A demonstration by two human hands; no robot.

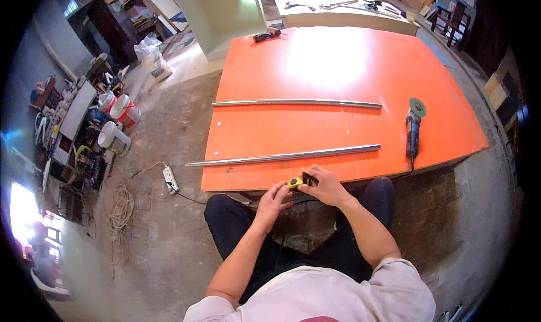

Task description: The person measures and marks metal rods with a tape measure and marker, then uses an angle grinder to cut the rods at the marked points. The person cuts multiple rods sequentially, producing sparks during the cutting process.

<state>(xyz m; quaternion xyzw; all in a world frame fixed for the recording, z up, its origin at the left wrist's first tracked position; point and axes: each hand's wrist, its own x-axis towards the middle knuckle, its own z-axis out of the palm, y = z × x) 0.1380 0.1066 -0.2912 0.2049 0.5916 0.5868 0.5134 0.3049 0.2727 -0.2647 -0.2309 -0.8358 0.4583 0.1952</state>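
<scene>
A yellow and black tape measure (pixel 295 182) is in my right hand (pixel 324 187), just over the near edge of the orange board. The right fingers are wrapped round its right side. My left hand (pixel 271 202) is close to its left end, fingers bent inward; whether they pinch the end of the tape is too small to see. Beyond my hands, a shiny metal tube (pixel 287 155) lies across the orange board (pixel 304 127), its left end sticking out past the board's edge. A second metal tube (pixel 298 103) lies farther back, roughly parallel.
An angle grinder (pixel 413 130) rests at the board's right, a black power tool (pixel 266 36) at its far left corner. A white power strip (pixel 170 179) and coiled cable (pixel 120 209) lie on the floor at left, near several buckets (pixel 114 138). Behind stands a tool-strewn bench (pixel 338 19).
</scene>
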